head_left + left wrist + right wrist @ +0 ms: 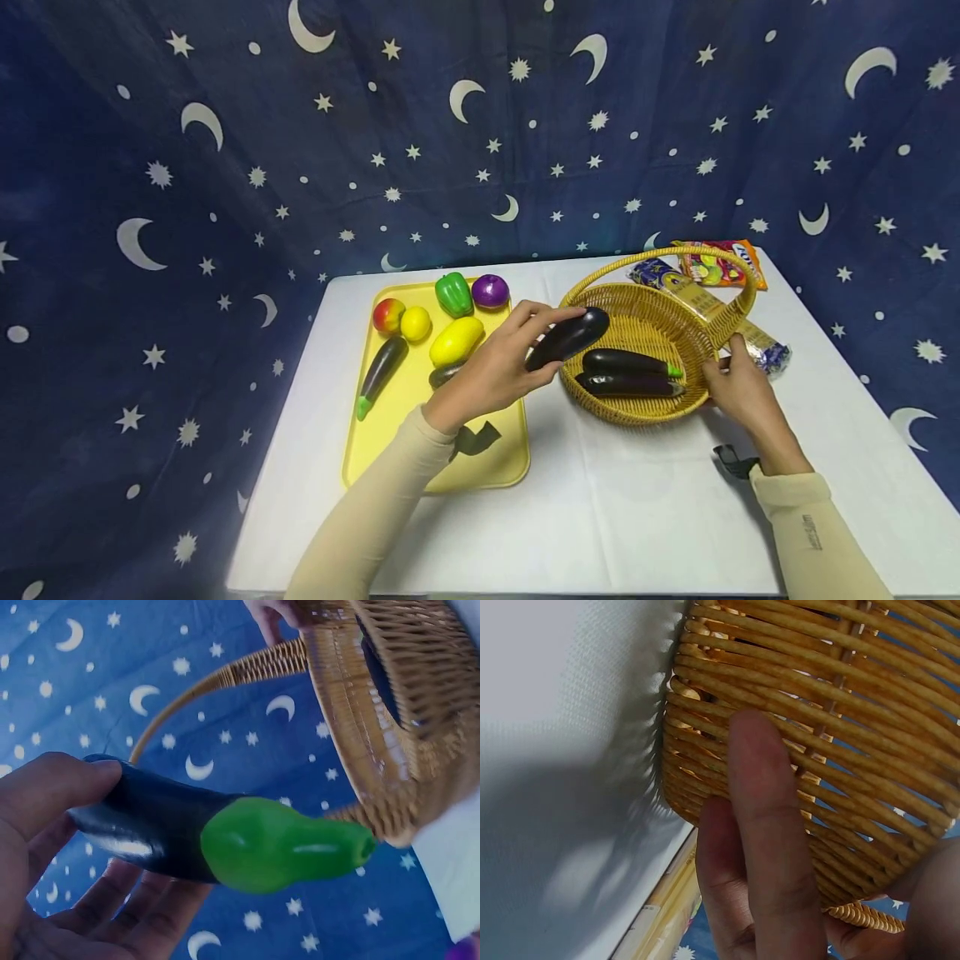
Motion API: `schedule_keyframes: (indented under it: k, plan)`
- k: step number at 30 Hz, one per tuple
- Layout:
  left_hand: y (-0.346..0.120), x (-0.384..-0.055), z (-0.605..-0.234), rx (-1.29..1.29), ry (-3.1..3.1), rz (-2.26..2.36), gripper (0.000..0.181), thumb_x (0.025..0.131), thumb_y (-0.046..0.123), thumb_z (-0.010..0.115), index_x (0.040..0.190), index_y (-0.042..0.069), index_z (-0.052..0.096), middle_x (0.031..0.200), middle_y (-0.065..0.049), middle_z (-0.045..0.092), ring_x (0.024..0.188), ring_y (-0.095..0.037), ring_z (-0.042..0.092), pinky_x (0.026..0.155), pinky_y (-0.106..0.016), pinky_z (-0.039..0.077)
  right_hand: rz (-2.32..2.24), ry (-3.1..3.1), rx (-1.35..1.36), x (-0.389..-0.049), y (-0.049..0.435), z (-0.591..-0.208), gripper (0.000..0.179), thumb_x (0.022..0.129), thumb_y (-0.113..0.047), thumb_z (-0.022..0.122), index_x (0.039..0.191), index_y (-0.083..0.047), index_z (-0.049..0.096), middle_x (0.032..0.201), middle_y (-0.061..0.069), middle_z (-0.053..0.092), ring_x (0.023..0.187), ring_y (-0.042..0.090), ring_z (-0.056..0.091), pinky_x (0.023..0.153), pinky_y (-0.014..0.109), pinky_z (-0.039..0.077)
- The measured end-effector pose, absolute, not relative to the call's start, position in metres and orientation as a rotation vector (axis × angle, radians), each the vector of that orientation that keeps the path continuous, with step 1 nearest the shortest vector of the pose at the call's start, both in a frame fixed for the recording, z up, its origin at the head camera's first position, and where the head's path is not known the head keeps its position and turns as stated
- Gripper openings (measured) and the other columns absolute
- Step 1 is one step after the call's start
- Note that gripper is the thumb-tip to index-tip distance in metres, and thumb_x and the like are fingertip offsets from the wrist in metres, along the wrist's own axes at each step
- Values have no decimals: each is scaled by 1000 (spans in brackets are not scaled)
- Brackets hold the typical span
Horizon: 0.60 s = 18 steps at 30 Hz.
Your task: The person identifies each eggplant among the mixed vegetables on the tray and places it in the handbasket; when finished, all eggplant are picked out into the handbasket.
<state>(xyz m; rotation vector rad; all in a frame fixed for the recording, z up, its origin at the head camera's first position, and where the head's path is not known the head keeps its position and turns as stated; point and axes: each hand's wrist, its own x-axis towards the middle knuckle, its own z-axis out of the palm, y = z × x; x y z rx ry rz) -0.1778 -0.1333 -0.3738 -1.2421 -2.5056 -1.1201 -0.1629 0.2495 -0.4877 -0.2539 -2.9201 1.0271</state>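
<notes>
My left hand [498, 362] grips a glossy dark eggplant [572, 335] at the left rim of the wicker basket [637, 315], its rounded end pointing right. In the left wrist view the thumb and fingers wrap the dark body, and the green cap [277, 844] sticks out free. Two more eggplants [626, 362] lie side by side in the bottom of the basket. On the right side, my right hand [738, 387] holds the basket by its rim. Its fingers [769, 802] lie along the woven outer wall in the right wrist view.
Left stands a yellow tray [427, 467] with an eggplant [384, 371], green pepper [454, 294], purple onion [491, 292], yellow mango [457, 340], lemon [416, 323] and red-yellow fruit [387, 316]. Behind the basket lie a pasta packet [693, 300] and an orange snack bag [738, 258].
</notes>
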Motion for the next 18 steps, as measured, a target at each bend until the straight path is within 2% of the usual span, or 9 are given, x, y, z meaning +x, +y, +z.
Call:
schedule_keyframes:
  k: [4,8,13,18]
  plan:
    - [-107,-185,-365,-1357,-2530,-1045,68,100,13,74,159,30,47,136,-5,53,114,-14,62,99,-22,56,1040,-2920,-253,-164,249,-487,47,108,-22,44,144,7,34,118,40,63,91,49,67,64,34,45]
    - [-80,-195,-358,-1457,-2533,-925,67,100,13,72,160,27,47,138,-6,55,116,-14,60,100,-19,52,1045,-2922,-238,-166,250,-485,48,108,-22,44,144,7,34,117,39,64,90,48,67,63,33,45]
    - [-46,-206,-355,-1529,-2537,-674,67,100,10,70,161,27,46,137,-4,57,117,-15,55,102,-23,48,1047,-2911,-240,-165,247,-485,49,108,-20,44,147,8,33,117,40,64,87,46,69,62,34,46]
    - [-17,-215,-357,-1578,-2590,-487,67,102,3,62,160,31,46,134,-2,54,111,-15,53,101,-25,47,1073,-2916,-271,-162,244,-487,48,108,-20,44,147,6,32,118,39,64,85,43,69,60,32,46]
